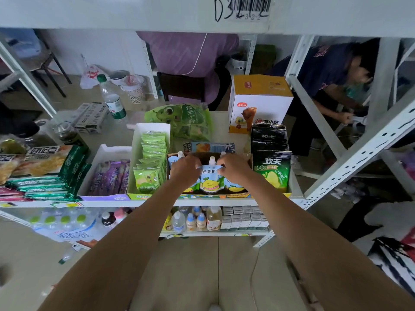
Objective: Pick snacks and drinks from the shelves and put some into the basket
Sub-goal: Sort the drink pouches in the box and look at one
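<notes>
A light-blue drink pouch (210, 180) with a white spout and a yellow fruit picture stands in an open cardboard box (248, 158) on the middle shelf, with similar pouches beside it. My left hand (185, 170) pinches its upper left corner. My right hand (233, 168) pinches its upper right corner. Both arms reach forward from the bottom of the view. No basket is in view.
Green snack packets (149, 178), purple bars (112, 178), green biscuit packs (45, 185) and lemon-chip bags (272, 173) fill the shelf. Behind stand a water bottle (112, 101) and a white-orange carton (258, 104). Small bottles (197, 218) line the lower shelf. A person (332, 86) bends at right.
</notes>
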